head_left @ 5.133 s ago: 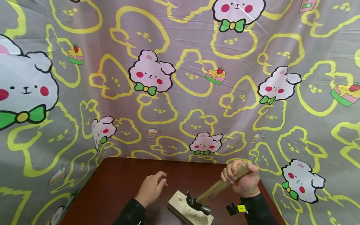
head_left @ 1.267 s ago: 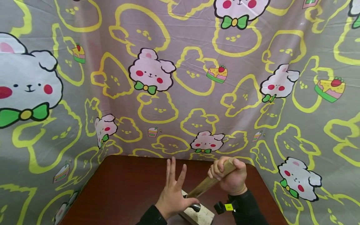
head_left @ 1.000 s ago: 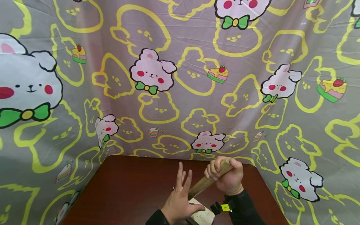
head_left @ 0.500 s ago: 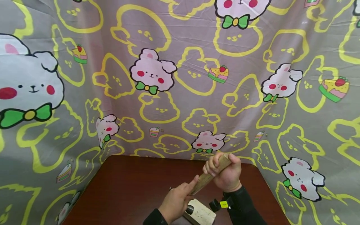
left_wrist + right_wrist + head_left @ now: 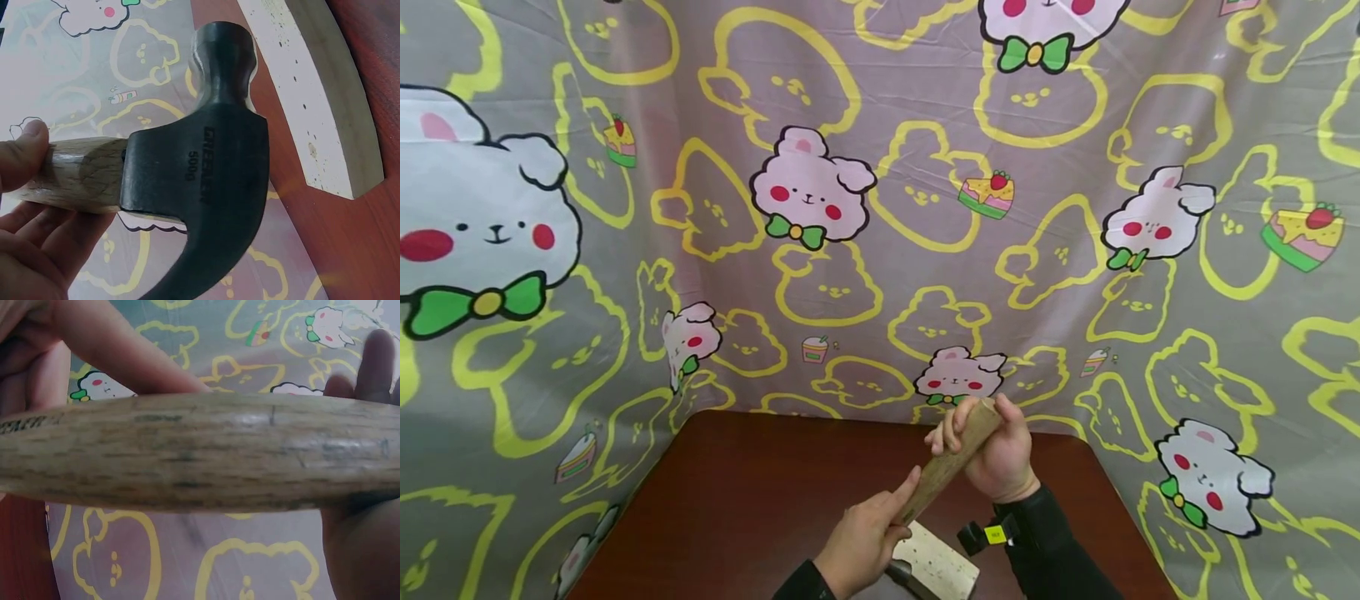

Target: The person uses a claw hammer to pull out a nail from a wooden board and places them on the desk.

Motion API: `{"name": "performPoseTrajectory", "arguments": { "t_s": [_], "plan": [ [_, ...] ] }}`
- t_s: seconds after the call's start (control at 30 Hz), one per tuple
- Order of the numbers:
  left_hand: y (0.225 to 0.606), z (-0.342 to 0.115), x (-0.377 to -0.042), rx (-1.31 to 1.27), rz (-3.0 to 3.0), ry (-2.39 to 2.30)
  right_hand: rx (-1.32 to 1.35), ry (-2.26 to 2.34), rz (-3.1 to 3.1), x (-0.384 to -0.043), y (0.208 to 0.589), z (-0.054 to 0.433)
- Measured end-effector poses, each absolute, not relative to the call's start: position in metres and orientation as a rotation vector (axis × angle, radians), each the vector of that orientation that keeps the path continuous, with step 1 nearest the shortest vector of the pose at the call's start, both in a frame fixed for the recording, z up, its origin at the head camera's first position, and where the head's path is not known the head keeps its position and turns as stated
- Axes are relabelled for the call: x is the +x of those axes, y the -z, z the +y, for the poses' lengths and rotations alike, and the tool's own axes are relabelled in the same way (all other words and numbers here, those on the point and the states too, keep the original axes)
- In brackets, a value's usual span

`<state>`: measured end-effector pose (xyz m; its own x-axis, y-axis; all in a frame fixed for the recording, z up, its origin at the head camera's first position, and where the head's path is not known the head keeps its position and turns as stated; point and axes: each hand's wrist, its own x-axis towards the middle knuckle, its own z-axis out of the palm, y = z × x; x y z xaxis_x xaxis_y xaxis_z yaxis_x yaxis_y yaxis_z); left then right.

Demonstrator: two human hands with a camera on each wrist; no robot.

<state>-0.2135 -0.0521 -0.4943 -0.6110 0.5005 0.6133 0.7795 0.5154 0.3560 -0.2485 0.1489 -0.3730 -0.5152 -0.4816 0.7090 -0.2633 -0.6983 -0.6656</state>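
Observation:
A claw hammer is held by both hands, its wooden handle (image 5: 943, 471) slanting up to the right. My left hand (image 5: 865, 537) grips the handle just below the dark steel head (image 5: 212, 156), thumb on one side and fingers on the other. Near the handle's butt end, my right hand (image 5: 1000, 458) wraps it loosely, some fingertips lifted off the wood in the right wrist view. A pale wooden block (image 5: 940, 562) with several small dark holes lies on the table under the hammer. In the left wrist view, the head hangs beside this block.
The dark red-brown table (image 5: 737, 492) has rounded far corners. A grey curtain (image 5: 880, 275) with cartoon rabbits and yellow outlines encloses the back and both sides. A black wrist camera mount (image 5: 973, 537) with a yellow label sits at the right sleeve.
My left hand, earlier pinching a small thin thing left of the block, has moved right, spread its fingers, then gripped the hammer near its head. My right hand has shifted left with the handle.

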Motion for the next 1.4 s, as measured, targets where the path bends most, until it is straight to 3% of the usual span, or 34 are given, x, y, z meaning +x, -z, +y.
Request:
{"name": "performPoseTrajectory", "arguments": {
  "t_s": [0.37,0.73,1.13,1.4],
  "plan": [
    [0.499,-0.060,-0.207,-1.030,-2.325,0.902,-1.382,2.344,1.331,-0.248,0.377,0.151],
    [0.498,-0.076,-0.199,-0.802,-2.444,1.068,-1.282,2.037,2.427,-0.251,0.378,0.177],
    [0.510,-0.113,-0.203,-0.501,-2.621,1.156,-0.853,1.391,3.626,-0.276,0.362,0.220],
    [0.527,-0.139,-0.208,-0.315,-2.717,1.242,-0.585,0.766,3.953,-0.305,0.365,0.245]
  ]
}}
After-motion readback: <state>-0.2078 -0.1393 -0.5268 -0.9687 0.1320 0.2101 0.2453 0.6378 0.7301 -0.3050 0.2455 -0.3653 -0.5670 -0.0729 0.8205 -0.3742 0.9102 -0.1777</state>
